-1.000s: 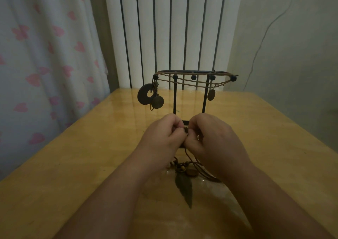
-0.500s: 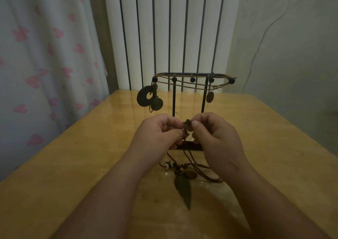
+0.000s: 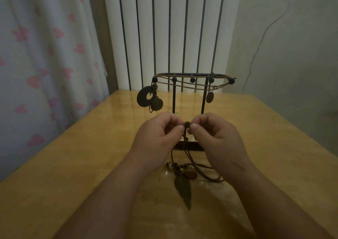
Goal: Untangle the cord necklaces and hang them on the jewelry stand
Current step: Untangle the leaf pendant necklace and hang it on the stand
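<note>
Head view: the left hand (image 3: 159, 134) and right hand (image 3: 217, 134) are raised in front of the jewelry stand (image 3: 173, 99). Each pinches the cord necklace (image 3: 185, 137) between thumb and curled fingers, on either side of a small dark lump (image 3: 187, 123). Whether that lump is a bead or a knot is too dim to tell. How the cord runs inside either fist is hidden.

The hands cover the lower part of the stand's posts and the middle of its base (image 3: 193, 146). Only a strip of the base shows below the knuckles. Nearer the camera than the base, the rest of the necklace lies on the bench (image 3: 73, 156). It ends in a cluster of beads (image 3: 180, 169) and a leaf pendant (image 3: 183, 189), and its loop passes out of sight under the right wrist.

On the stand's top bar, the hung cords (image 3: 192, 86) carry a ring pendant (image 3: 144, 98), a round disc (image 3: 157, 104) and an oval tag (image 3: 210, 97).

A second ago the hands were pressed knuckle to knuckle, lower before the stand, hiding the lump and most of the base. Now they sit slightly apart and the lump shows between the thumbs. The leaf pendant has not shifted.
</note>
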Available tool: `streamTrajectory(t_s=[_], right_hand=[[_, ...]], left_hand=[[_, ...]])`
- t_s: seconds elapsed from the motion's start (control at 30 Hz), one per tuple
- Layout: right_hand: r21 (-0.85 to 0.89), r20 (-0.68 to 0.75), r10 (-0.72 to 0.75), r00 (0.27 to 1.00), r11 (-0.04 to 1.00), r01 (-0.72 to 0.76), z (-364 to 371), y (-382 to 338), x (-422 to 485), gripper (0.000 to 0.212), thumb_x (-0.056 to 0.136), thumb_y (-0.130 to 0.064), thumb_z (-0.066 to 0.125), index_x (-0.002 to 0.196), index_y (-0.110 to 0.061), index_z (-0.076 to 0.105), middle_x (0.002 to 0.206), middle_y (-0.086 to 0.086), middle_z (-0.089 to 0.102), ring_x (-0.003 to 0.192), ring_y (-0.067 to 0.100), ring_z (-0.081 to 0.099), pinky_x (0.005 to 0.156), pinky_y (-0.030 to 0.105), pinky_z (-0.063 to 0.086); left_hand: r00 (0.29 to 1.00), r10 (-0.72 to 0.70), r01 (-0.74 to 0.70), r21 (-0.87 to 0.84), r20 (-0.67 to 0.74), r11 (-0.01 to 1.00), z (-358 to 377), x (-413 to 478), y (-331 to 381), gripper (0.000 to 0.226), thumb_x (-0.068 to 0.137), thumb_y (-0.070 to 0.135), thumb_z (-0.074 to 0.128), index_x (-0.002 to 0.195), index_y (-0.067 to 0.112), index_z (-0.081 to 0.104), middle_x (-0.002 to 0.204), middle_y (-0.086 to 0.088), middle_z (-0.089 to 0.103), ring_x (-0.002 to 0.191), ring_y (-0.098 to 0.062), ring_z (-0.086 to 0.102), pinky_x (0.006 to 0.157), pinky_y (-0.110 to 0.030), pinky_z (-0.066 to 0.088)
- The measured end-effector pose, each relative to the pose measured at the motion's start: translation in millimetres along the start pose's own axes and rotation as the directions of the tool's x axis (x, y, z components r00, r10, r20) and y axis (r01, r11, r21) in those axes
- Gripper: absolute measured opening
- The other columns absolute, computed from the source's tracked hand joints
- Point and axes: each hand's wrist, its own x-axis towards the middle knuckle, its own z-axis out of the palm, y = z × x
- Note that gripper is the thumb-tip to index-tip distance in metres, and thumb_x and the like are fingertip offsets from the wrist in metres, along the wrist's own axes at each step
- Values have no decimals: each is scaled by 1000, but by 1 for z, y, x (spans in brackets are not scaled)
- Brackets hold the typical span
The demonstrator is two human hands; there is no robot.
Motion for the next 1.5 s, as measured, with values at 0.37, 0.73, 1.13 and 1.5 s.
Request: streamTrajectory(t_s=[0.37,0.73,1.13,1.5], right_hand=[[124,35,109,993,986,-113,-5,-1,1,11,90,-22,64,97,-25,72,86,-12,71,81,2,65,67,15,54],[178,38,180,983,967,-184,-6,0,3,10,90,-17,65,94,-19,74,84,-7,72,78,5,67,67,18,55],[122,47,252,967,959,-256,-7,2,4,6,86,-13,69,88,-18,72,80,-3,73,73,5,69,66,21,57],[28,58,192,980,981,-194,-3,-2,2,14,82,-7,68,90,-16,61,80,13,69,79,33,67,73,48,59]], left_hand=[[996,87,-86,78,-10,993,0,1,-1,14,92,18,61,90,31,64,76,14,61,75,0,57,62,-10,45],[904,425,-361,454,-44,815,-2,2,-8,13,89,20,67,100,20,73,85,10,66,82,-4,57,73,-25,48],[864,491,-455,587,109,670,-1,6,-13,24,90,27,53,93,14,74,83,3,68,80,-9,57,77,-16,37],[960,222,-278,487,169,828,6,8,-10,8,90,23,47,83,24,45,83,11,44,82,-9,40,69,-15,32]])
